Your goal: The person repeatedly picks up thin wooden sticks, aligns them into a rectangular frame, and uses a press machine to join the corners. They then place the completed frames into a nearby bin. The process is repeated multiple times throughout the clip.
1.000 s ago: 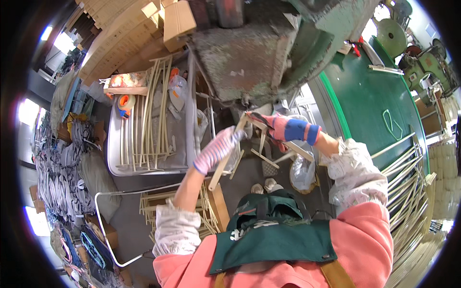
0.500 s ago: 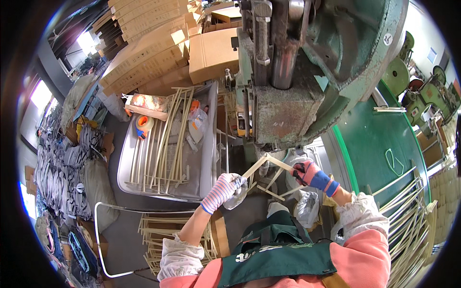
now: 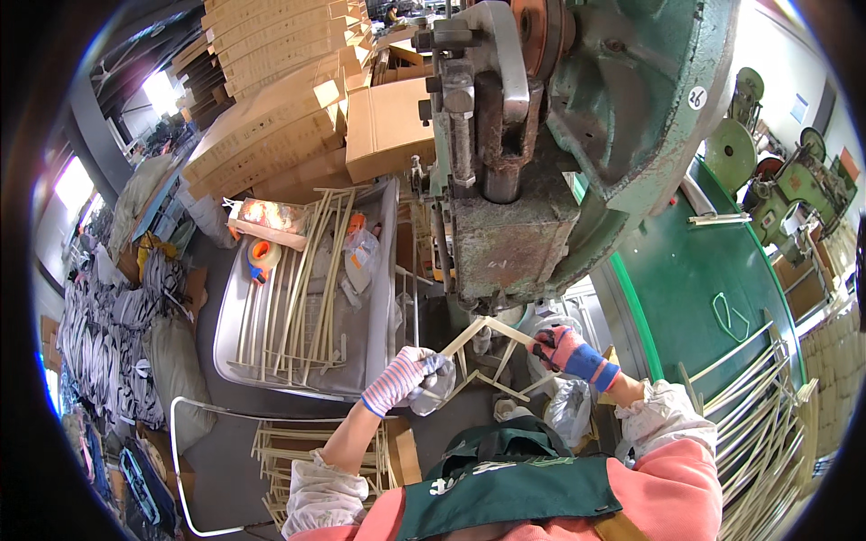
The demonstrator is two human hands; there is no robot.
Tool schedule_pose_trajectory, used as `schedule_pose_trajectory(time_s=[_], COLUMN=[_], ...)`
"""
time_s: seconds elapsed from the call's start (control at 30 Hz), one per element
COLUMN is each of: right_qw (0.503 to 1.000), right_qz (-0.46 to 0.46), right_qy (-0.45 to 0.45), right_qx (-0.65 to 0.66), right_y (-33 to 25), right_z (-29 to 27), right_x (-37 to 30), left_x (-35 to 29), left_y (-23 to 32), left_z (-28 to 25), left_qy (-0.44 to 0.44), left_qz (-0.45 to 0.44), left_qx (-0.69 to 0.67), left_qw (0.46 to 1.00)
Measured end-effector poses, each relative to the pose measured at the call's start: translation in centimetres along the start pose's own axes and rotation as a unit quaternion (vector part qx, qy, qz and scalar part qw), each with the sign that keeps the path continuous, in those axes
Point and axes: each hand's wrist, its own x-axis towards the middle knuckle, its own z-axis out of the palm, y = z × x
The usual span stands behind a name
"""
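Observation:
Both my hands wear striped gloves and hold a thin cream-coloured strip frame [image 3: 463,337] with angled corners. My left hand [image 3: 420,377] is closed around its left end, in a pink-and-white striped glove with grey fingertips. On the other side my right hand [image 3: 568,353], in a pink and blue glove with dark fingertips, pinches the right arm. The frame's peak points away from me, just beneath the head of a green press machine [image 3: 514,243]. Lower strips of the frame hang between my hands. The press head partly hides whatever lies under it.
At left stands a pale plastic bin [image 3: 222,338] with long strips, a tape dispenser [image 3: 262,258] and plastic bags. Cartons [image 3: 388,126] rise behind it. A green table [image 3: 667,270] is at right, beside bundled cream frames [image 3: 758,424]. More frames [image 3: 316,451] lie at lower left.
The view has shifted, so the press and bin appear lower and further left, with more of the press's upper part showing. Both hands keep hold of the frame in much the same pose.

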Motion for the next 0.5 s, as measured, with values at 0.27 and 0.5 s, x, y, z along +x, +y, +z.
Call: schedule_pose_trajectory(time_s=[0.27, 0.5], right_qw=[0.998, 0.982], right_qz=[0.015, 0.041], right_qy=[-0.01, -0.135], right_qx=[0.064, 0.122], right_y=[-0.9, -4.2], right_z=[-0.7, 1.0], right_x=[-0.2, -2.8], left_x=[-0.4, -1.0], left_y=[1.3, 0.7], left_z=[-1.0, 2.1], left_qy=[-0.063, 0.232], left_qz=[0.014, 0.215], left_qx=[-0.024, 0.416], left_qw=[0.998, 0.853])
